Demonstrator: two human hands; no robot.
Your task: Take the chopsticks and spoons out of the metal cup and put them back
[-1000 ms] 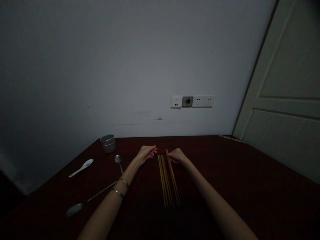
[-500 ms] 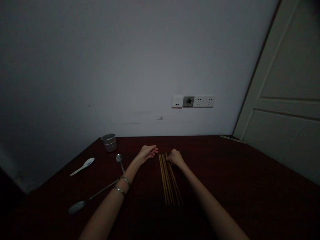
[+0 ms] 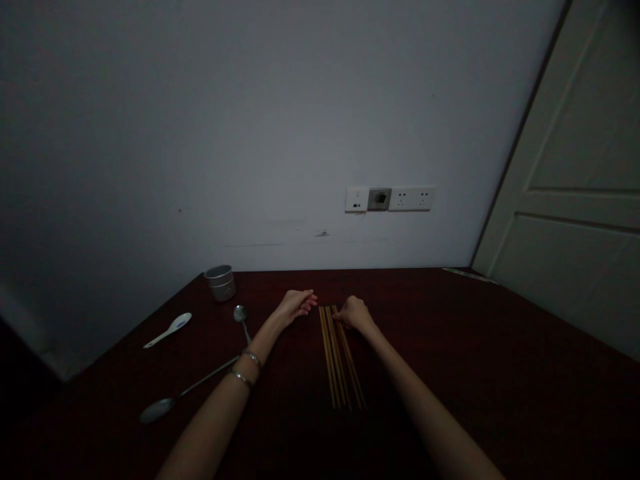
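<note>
Several thin wooden chopsticks lie side by side on the dark red table, pointing away from me. The ones on the right slant a little, their lower ends farther right. My right hand pinches the far ends of the rightmost chopsticks. To the left of the chopsticks, my left hand rests on its side with fingers loosely curled and partly apart, holding nothing. It does not touch the chopsticks.
A metal cup stands at the back left. A white spoon, a small metal spoon and a long-handled metal spoon lie on the left. Behind the table is a wall with sockets.
The view has shifted slightly. The slanting chopsticks under my right hand lie a little closer to the others. My left hand has hardly moved.
</note>
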